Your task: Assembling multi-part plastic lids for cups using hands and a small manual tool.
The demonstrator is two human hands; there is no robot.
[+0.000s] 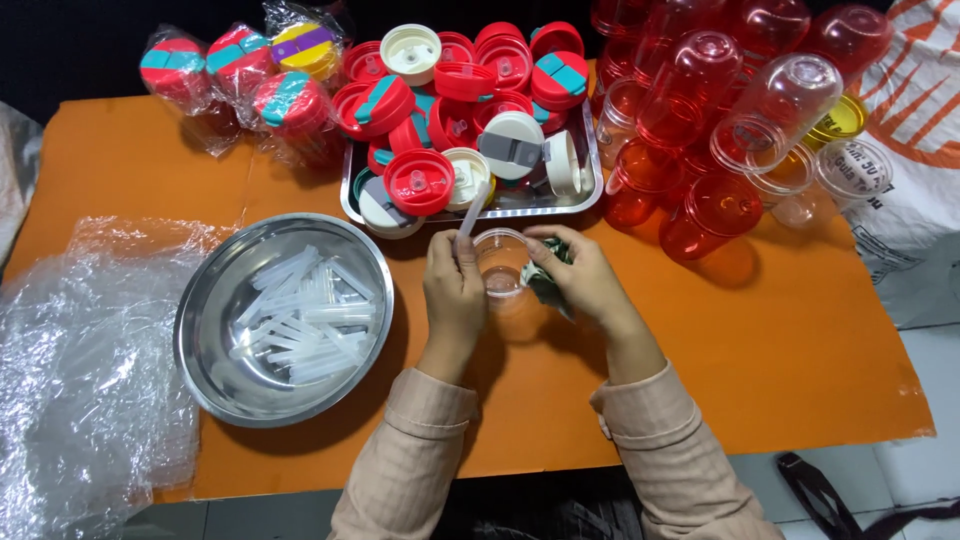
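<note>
In the head view, both hands meet over the middle of the orange-covered table [780, 340]. The left hand [452, 292] has its grip closed on a clear plastic straw [470, 218], whose tip points up toward the tray. The right hand [583, 278] has its grip closed around a small clear plastic cup [502, 262] and also presses a crumpled green-and-white cloth [548, 282] against its palm. The cup sits between the two hands, just in front of the rectangular metal tray [592, 150], which is heaped with red, white and teal plastic lids [420, 180]. To the left, near the left forearm, stands a round steel bowl [215, 300] filled with more clear straws [300, 315]. Red transparent tumblers [700, 215] lie piled at the upper right. Crumpled clear plastic wrap [70, 370] covers the table's left edge.
</note>
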